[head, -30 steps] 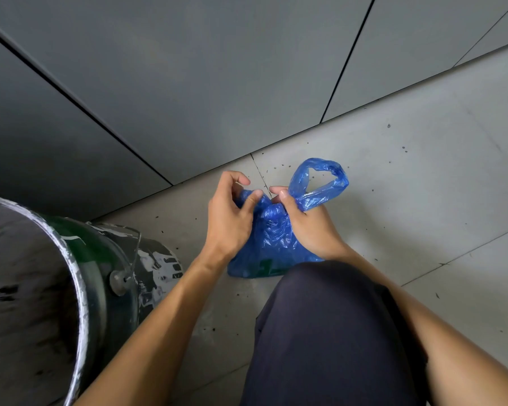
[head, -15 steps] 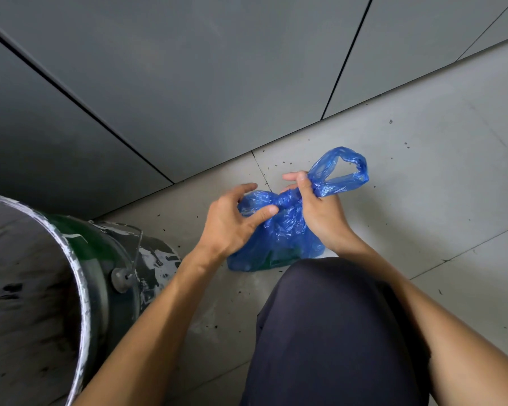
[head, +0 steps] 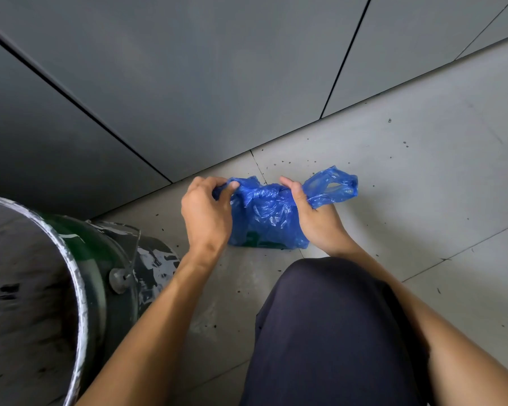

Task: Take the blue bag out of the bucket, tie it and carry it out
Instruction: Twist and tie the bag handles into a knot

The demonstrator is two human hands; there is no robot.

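The blue bag (head: 264, 215), thin crinkled plastic, rests on the grey floor tiles in front of my knee, outside the bucket. My left hand (head: 207, 213) pinches the bag's left handle at its upper left corner. My right hand (head: 317, 221) grips the right handle, whose loop (head: 333, 187) sticks out to the right past my thumb. The two handles are drawn apart sideways over the bag's top. The green bucket (head: 100, 259), splashed with white and black paint, stands at the lower left beside my left forearm.
A grey panelled wall (head: 247, 68) rises just behind the bag. My dark-trousered knee (head: 329, 332) fills the lower middle. Small dark specks litter the tiled floor (head: 423, 171), which stretches to the right. The bucket's wire handle and pivot (head: 119, 278) face me.
My hands have moved apart: the left pulled one handle left, the right pulled the looped handle further right and lower. The bag's top is stretched wide between them.
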